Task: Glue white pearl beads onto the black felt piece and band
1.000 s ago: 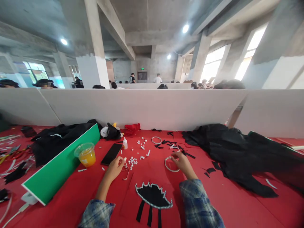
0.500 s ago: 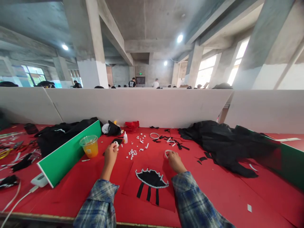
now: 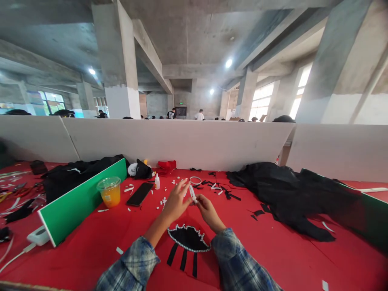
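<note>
A narrow roll of white tape (image 3: 193, 194), turned nearly edge-on, is held up between my two hands. My right hand (image 3: 209, 212) pinches its lower edge. At the roll's left side is my left hand (image 3: 177, 202), thumb against it and the other fingers stretched upward; a whitish bit shows between them, too small to name. Below the hands lies a red sheet with a black eye-shaped piece (image 3: 189, 238) edged in silvery beads. Three black strips (image 3: 183, 260) run down from it. White beads (image 3: 163, 202) lie loose beside my left hand, partly hidden by it.
A black phone (image 3: 139, 194), a small white bottle (image 3: 157, 182) and a lidded cup of orange drink (image 3: 109, 192) stand or lie left. Another white ring (image 3: 195, 180) and black scraps (image 3: 232, 195) lie behind. Black cloth (image 3: 279, 194) is heaped right; a green divider (image 3: 87, 206) stands left.
My left hand has moved right, away from the phone, to the tape roll. My right hand has lifted the roll and brought it left, turning it edge-on.
</note>
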`<state>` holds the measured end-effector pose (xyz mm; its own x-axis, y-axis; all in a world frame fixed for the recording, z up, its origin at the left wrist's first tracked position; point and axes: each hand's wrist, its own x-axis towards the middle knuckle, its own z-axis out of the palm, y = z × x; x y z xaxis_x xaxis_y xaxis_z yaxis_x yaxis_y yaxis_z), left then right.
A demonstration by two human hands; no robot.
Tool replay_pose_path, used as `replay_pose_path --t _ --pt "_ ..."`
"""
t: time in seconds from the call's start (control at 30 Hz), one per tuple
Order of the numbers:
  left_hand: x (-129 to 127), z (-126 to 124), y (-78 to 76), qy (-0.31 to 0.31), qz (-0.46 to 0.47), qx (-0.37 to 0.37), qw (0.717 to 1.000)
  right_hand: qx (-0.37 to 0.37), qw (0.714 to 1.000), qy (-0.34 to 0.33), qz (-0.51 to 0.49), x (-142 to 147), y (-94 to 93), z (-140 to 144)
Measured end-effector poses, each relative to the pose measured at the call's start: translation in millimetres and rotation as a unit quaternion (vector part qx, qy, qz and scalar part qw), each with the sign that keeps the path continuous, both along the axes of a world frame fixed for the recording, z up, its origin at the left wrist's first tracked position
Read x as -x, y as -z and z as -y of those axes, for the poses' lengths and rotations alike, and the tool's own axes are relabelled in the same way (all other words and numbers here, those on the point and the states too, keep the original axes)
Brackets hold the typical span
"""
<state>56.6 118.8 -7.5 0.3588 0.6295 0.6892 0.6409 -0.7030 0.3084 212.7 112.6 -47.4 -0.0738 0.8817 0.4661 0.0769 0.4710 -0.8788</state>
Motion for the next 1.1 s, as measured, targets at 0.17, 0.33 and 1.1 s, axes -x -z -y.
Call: replay_pose_path --t 0.17,0.33,1.1 --pt "-30.0 -10.1 14.5 0.035 0.039 0.051 0.997 0.007 0.999 0.011 -0.045 5.3 3.3 1.6" --pt "-21.2 -9.8 32.4 0.058 0.055 0.045 0.996 0.021 0.996 0.030 -0.078 11.3 12.2 -2.0" --pt "-12.0 -4.1 37.0 0.035 -0.062 -0.012 0.997 0.196 0.952 -0.089 -0.217 -1.5 -6.3 13.7"
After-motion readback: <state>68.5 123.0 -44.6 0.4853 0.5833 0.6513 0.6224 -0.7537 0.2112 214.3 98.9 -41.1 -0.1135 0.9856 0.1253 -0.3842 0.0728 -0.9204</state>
